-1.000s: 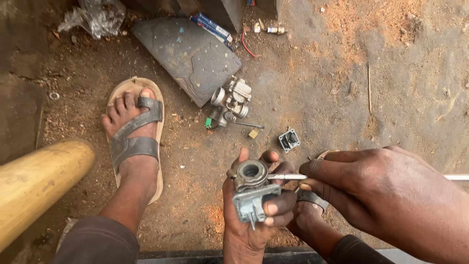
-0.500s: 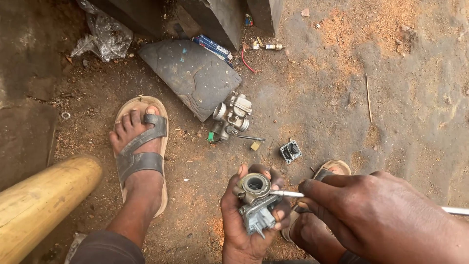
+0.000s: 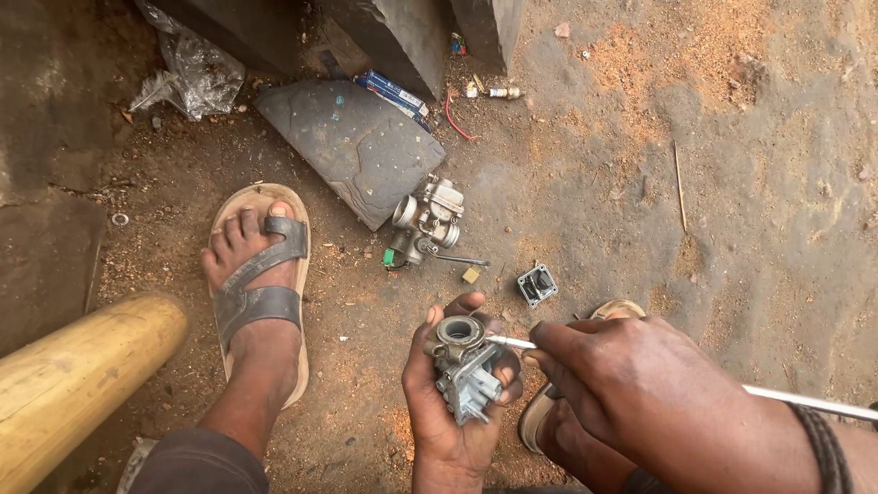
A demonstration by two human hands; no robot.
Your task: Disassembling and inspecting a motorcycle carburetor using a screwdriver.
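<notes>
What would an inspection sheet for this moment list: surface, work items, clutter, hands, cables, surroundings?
Surface: bare dirt ground, dusty.
Work items: grey carburettor upright in the left hand; thin metal rod in the right hand, its tip at the carburettor's side.
Clutter: second carburettor, small black part, dark flat slab, crumpled plastic, all on the ground.
Hands: both bare, both gripping.
Cables: short red wire on the ground.
Surroundings: sandalled foot, yellow cylinder.
</notes>
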